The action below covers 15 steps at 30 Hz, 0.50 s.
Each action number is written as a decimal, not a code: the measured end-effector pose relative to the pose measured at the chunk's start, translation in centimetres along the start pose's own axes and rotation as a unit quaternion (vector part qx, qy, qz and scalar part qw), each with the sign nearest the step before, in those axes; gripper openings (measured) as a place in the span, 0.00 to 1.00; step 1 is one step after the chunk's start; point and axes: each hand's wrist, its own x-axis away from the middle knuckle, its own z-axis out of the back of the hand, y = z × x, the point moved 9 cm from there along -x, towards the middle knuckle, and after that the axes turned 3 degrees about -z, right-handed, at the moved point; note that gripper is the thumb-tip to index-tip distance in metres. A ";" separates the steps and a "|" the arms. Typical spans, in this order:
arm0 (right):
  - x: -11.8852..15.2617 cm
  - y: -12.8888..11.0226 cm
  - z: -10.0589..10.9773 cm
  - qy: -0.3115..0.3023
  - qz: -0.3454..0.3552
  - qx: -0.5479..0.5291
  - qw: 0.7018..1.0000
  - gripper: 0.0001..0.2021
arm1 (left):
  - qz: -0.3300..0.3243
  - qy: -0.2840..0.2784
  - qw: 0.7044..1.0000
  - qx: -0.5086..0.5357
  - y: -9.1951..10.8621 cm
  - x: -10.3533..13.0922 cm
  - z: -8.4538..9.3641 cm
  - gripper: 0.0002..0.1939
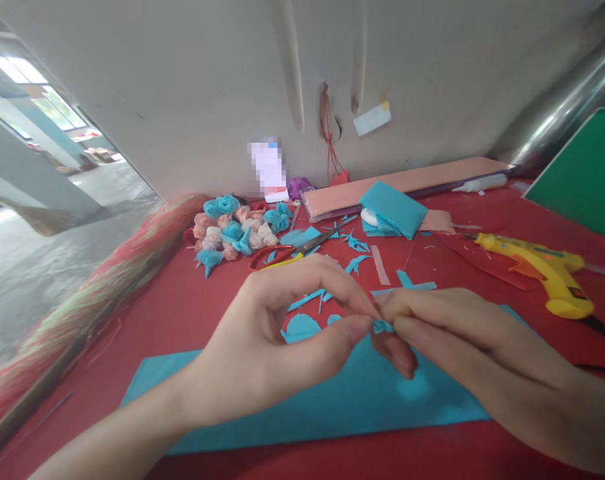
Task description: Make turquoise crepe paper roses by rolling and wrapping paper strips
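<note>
Between the fingertips of both hands is a small twisted bit of blue crepe paper. My left hand pinches it from the left, thumb against fingers. From the right, my right hand pinches the same piece between thumb and fingers; most of the piece is hidden by the fingertips. Below the hands a wide sheet of blue crepe paper lies flat on the red table cover. Cut rounded blue pieces show through the gap of my left hand.
Blue, pink and white paper flowers are heaped at the back left. Scissors lie among blue scraps. A folded blue crepe pack sits behind, a yellow glue gun at right. A fringed bundle runs along the left edge.
</note>
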 end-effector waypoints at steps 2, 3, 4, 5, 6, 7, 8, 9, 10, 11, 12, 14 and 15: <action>-0.1 -0.1 0.0 0.000 -0.002 -0.002 1.000 0.16 | 0.005 0.003 1.000 -0.005 -0.1 0.0 0.0 0.05; -0.1 0.0 0.0 -0.002 -0.006 -0.001 1.000 0.16 | 0.006 0.002 1.000 -0.005 -0.1 0.0 0.0 0.05; -0.1 -0.1 -0.1 -0.002 -0.005 -0.002 1.000 0.16 | 0.007 0.000 1.000 -0.005 -0.1 0.0 0.0 0.05; -0.1 -0.1 -0.2 -0.008 -0.005 -0.004 1.000 0.16 | 0.008 -0.003 1.000 -0.005 -0.1 0.0 -0.1 0.05; -0.1 -0.1 -0.2 -0.013 -0.005 -0.008 1.000 0.16 | 0.009 -0.006 1.000 -0.004 0.0 -0.1 -0.1 0.05; -0.1 0.0 -0.3 -0.018 -0.006 -0.013 1.000 0.16 | 0.012 -0.008 1.000 -0.005 -0.1 -0.1 -0.1 0.05; -0.1 0.0 -0.3 -0.024 -0.005 -0.019 1.000 0.16 | 0.018 -0.011 1.000 -0.008 -0.1 -0.1 -0.2 0.05; -0.1 0.1 -0.4 -0.031 -0.006 -0.024 0.999 0.15 | 0.025 -0.014 1.000 -0.011 -0.2 0.0 -0.2 0.04; -0.1 0.2 -0.5 -0.042 -0.008 -0.030 0.999 0.15 | 0.033 -0.019 0.999 -0.016 -0.3 0.0 -0.3 0.04; -0.1 0.4 -0.7 -0.056 -0.015 -0.035 0.998 0.15 | 0.040 -0.026 0.999 -0.021 -0.3 0.0 -0.4 0.04; -0.1 0.6 -0.9 -0.068 -0.022 -0.042 0.997 0.16 | 0.047 -0.033 0.998 -0.025 -0.4 0.1 -0.5 0.04; -0.1 0.9 -1.1 -0.087 -0.029 -0.059 0.994 0.17 | 0.058 -0.045 0.997 -0.030 -0.6 0.2 -0.7 0.04; -0.1 0.9 -1.2 -0.091 -0.030 -0.066 0.993 0.18 | 0.064 -0.048 0.996 -0.032 -0.7 0.2 -0.7 0.04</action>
